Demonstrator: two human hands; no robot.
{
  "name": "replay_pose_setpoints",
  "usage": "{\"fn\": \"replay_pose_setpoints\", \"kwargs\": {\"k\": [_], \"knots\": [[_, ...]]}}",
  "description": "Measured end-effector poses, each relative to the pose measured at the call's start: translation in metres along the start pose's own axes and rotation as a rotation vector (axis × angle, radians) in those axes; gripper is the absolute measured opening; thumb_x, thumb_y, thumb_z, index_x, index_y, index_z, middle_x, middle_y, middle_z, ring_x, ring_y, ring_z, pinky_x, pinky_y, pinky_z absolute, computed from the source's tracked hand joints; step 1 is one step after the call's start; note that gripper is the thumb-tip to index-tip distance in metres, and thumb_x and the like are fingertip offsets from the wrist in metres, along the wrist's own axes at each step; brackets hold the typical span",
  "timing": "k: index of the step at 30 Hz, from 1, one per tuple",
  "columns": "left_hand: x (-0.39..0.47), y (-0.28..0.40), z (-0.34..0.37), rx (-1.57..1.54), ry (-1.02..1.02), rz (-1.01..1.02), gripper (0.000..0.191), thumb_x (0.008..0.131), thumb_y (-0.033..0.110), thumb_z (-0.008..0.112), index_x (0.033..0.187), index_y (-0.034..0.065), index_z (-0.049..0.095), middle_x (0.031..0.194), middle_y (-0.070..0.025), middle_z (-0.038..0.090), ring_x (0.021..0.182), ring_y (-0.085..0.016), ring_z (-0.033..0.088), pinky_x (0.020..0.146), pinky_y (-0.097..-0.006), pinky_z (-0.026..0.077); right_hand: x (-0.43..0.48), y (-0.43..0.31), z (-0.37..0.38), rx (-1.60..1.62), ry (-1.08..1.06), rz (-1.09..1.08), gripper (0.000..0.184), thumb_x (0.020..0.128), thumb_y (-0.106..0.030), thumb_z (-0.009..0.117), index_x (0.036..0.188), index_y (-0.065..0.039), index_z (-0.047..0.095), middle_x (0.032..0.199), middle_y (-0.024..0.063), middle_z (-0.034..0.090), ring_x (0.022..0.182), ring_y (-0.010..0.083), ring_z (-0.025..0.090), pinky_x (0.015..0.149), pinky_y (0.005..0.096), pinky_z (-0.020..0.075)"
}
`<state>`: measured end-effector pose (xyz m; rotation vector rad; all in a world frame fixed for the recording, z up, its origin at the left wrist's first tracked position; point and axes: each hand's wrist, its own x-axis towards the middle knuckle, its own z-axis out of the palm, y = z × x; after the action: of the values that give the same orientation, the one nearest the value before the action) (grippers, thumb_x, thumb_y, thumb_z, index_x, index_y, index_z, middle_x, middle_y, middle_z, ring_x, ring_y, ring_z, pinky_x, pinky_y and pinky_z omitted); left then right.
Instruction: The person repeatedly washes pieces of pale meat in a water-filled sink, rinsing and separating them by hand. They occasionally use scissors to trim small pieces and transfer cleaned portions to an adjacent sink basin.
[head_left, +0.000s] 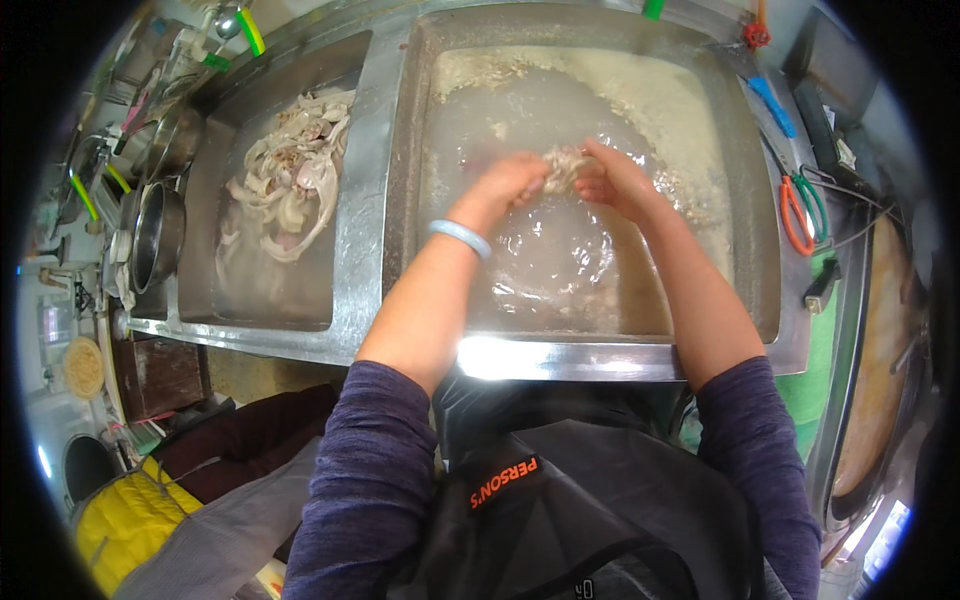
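A pale, wet piece of what looks like offal is stretched between my two hands, just over the cloudy water of the large steel sink basin. My left hand, with a light blue bangle at the wrist, has its fingers closed on the left end of the piece. At the right end, my right hand pinches it between thumb and fingers. Light scum and bits float at the back and right of the water. More pale strips of offal lie heaped in water in the smaller left basin.
Orange-handled scissors, green-handled scissors and a blue-handled tool lie on the right rim. Metal bowls stand left of the small basin. A steel divider separates the basins.
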<state>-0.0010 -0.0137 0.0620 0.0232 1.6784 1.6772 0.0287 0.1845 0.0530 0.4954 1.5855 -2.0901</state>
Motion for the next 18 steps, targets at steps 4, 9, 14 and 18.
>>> {"fn": "replay_pose_setpoints", "kwargs": {"k": [4,9,14,18], "knots": [[-0.018,0.050,-0.028,-0.421,0.149,0.281,0.019,0.090,0.026,0.055,0.089,0.0078,0.052,0.058,0.0040,0.042,0.045,-0.007,0.034,0.040,-0.0214,0.026,-0.007,-0.002,0.008,-0.244,-0.203,0.133,0.027,0.085,-0.025,0.062,0.103,-0.006,0.059,0.093,0.0052,0.063,0.069,0.0105,0.058,0.061,0.0256,0.0492],[-0.065,0.081,-0.069,-1.177,0.162,0.914,0.026,0.091,0.031,0.052,0.084,0.0069,0.055,0.066,0.0016,0.047,0.053,-0.008,0.039,0.046,-0.0226,0.034,0.000,0.034,0.054,-0.531,-0.553,0.030,0.029,0.083,-0.025,0.063,0.104,-0.006,0.060,0.098,0.0081,0.063,0.081,0.0148,0.060,0.070,0.0294,0.0501],[-0.051,0.069,-0.062,-1.195,0.298,0.687,0.017,0.089,0.023,0.054,0.085,0.0066,0.057,0.064,0.0015,0.046,0.050,-0.008,0.039,0.042,-0.0208,0.032,0.018,0.074,0.123,-1.340,-0.592,-0.637,0.047,0.073,-0.028,0.066,0.114,-0.006,0.058,0.106,0.0171,0.061,0.099,0.0315,0.057,0.086,0.0412,0.0464],[-0.030,0.059,-0.036,-1.162,0.311,0.504,0.008,0.084,0.014,0.060,0.085,0.0096,0.053,0.065,0.0002,0.050,0.050,-0.007,0.043,0.042,-0.0196,0.032,0.039,0.092,0.169,-1.644,-0.628,-0.419,0.051,0.071,-0.030,0.065,0.115,-0.006,0.058,0.102,0.0175,0.061,0.096,0.0344,0.056,0.083,0.0420,0.0455]]}}
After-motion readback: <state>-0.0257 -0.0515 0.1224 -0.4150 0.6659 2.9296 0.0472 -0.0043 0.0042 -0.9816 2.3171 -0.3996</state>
